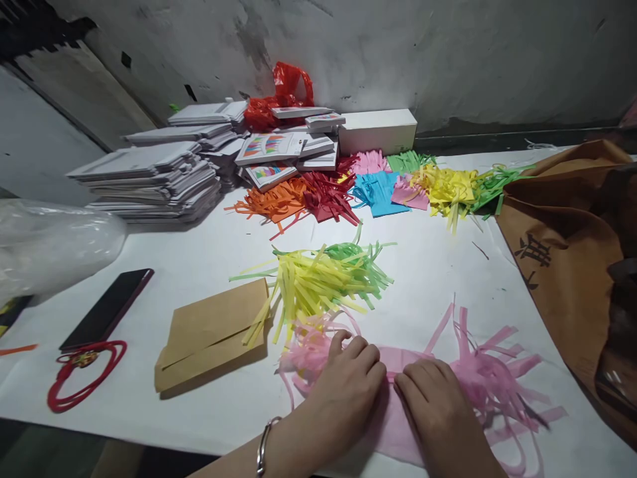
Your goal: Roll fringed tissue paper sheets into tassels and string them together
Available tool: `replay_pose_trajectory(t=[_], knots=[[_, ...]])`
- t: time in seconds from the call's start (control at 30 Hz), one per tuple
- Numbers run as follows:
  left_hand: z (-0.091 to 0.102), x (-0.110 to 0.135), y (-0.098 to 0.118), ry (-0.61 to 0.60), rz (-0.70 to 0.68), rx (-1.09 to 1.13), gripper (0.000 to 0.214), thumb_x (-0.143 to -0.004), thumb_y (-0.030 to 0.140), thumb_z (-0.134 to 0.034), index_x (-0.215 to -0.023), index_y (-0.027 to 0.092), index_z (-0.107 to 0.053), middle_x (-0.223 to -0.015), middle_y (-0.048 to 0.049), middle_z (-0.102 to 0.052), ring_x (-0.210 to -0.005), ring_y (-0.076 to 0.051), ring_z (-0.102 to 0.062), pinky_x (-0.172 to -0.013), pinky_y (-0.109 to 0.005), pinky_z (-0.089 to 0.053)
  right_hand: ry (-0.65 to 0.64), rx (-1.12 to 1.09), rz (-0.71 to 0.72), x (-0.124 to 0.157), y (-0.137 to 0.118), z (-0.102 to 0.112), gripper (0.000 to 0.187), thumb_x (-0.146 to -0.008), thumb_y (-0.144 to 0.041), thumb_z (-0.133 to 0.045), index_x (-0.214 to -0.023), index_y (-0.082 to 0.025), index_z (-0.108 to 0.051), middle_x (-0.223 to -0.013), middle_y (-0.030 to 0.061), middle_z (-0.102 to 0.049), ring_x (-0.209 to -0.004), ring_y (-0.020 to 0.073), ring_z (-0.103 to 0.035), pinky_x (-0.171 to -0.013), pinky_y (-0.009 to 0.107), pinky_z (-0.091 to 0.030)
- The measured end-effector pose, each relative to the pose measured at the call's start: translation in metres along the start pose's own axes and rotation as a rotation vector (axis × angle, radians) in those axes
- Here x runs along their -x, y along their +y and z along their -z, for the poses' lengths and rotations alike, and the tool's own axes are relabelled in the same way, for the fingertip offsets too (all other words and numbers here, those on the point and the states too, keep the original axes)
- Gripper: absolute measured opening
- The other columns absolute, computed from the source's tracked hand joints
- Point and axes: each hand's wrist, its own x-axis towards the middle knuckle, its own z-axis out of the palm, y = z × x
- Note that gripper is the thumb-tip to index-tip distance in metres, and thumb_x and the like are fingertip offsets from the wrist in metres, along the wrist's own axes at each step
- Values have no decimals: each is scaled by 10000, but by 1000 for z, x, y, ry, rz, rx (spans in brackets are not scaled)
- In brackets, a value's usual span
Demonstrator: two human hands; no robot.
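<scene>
Pink tissue paper [395, 431] with fringed strips at both ends lies at the table's front edge. My left hand [346, 388] wears a bracelet at the wrist and is closed on the paper's middle, beside the left fringe. Close by on the right, my right hand [440, 405] has its fingers curled down on the same paper, the fingertips partly hidden. Just beyond them rests a yellow and green fringed paper bundle [308, 279]. A folded brown paper bag [213, 332] lies left of the pink fringe.
Stacked white paper packets [149, 179] and a white box [378, 131] stand near the wall. Several coloured fringed bundles [381, 192] lie in front. A phone [107, 309] with a red cord sits left; a large brown bag [562, 265] borders the right side.
</scene>
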Motion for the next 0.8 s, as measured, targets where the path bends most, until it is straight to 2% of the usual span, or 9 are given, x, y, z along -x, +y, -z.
replay_pose_trajectory(t=[0.07, 0.17, 0.33, 0.47, 0.63, 0.73, 0.8], knots=[[-2, 1, -2, -2, -25, -3, 92, -902, 149, -655, -866, 204, -590, -919, -31, -649, -889, -237, -526, -988, -515, -294, -14, -18, -32, -3, -2, -3, 294, -994, -44, -403, -843, -183, -612, -795, 38, -595, -772, 201, -512, -813, 367, -373], [-5, 1, -5, -9, -58, -6, 113, -911, 116, -658, -882, 205, -594, -929, -18, -655, -915, -226, -539, -1054, -520, -265, -40, -36, -24, -8, -4, -4, 257, -1015, -93, -422, -877, -185, -619, -813, 34, -593, -786, 203, -506, -831, 375, -362], [-3, 0, -6, 10, 31, 158, 108, -906, 106, -652, -916, 204, -608, -964, -19, -666, -926, -218, -547, -969, -437, -338, -54, -51, -20, -12, -3, -6, 320, -1031, -92, -364, -828, -191, -591, -786, 32, -577, -759, 200, -497, -796, 369, -344], [-1, 1, -7, 70, 45, 221, 155, -922, 49, -596, -912, 203, -606, -979, -14, -683, -926, -204, -549, -981, -423, -330, -43, -84, -66, -13, -4, -9, 248, -1035, -129, -423, -880, -192, -607, -822, 28, -600, -784, 197, -511, -820, 364, -344], [-3, 3, -7, 72, 6, 196, 166, -981, 64, -539, -921, 204, -606, -961, -8, -694, -920, -199, -553, -989, -428, -318, -26, -69, 27, -12, -1, -5, 392, -1042, -67, -305, -850, -171, -630, -752, 26, -591, -751, 181, -515, -874, 382, -363], [1, 4, -7, 62, -18, 177, 156, -988, 84, -546, -921, 209, -610, -933, -4, -694, -910, -205, -550, -1002, -455, -303, 26, -83, 81, -3, 9, 6, 331, -1027, -59, -362, -980, -132, -681, -801, 52, -643, -802, 192, -554, -901, 389, -401], [4, 5, -7, 56, -32, 152, 165, -986, 81, -544, -917, 214, -615, -911, -3, -685, -897, -203, -548, -997, -456, -310, 15, -52, 134, 7, 18, 14, 311, -1013, -60, -390, -1057, -115, -693, -889, 83, -688, -881, 219, -587, -924, 400, -422]])
